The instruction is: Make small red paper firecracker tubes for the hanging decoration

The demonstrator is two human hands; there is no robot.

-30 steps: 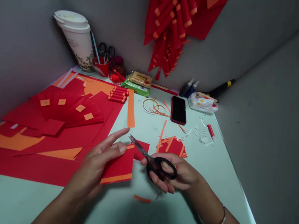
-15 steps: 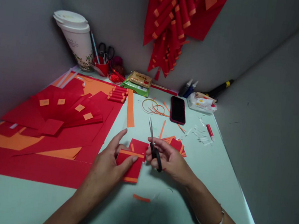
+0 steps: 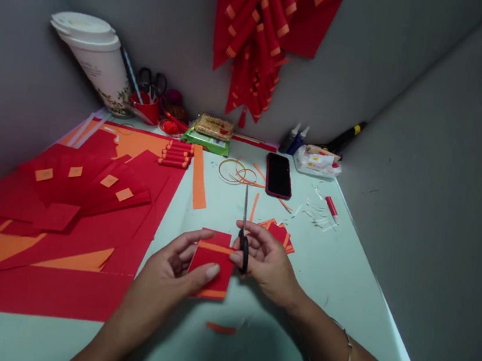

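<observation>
My left hand [image 3: 167, 277] pinches a small red paper card [image 3: 213, 265] with orange strips along two edges, just above the pale green table [image 3: 343, 275]. My right hand [image 3: 268, 263] grips black-handled scissors [image 3: 244, 233], blades closed and pointing away from me, and its thumb touches the card's right edge. Another red piece [image 3: 216, 237] lies right behind the card. A small stack of red-and-orange cards [image 3: 280, 235] sits just beyond my right hand. An orange scrap [image 3: 220, 328] lies near the table's front.
Large red and orange sheets [image 3: 65, 211] cover the left of the table. Farther back are red paper rolls [image 3: 176, 155], a black phone [image 3: 278, 175], orange ring strips [image 3: 235, 172], a white cup [image 3: 95, 63], glue bottles [image 3: 294, 139] and a red pen [image 3: 331, 207]. Red rolls [image 3: 258, 36] hang on the grey wall.
My left hand lowered the card from a raised tilt toward the table. My right hand turned the scissors from open and pointing left to closed and pointing away, and moved in against the card.
</observation>
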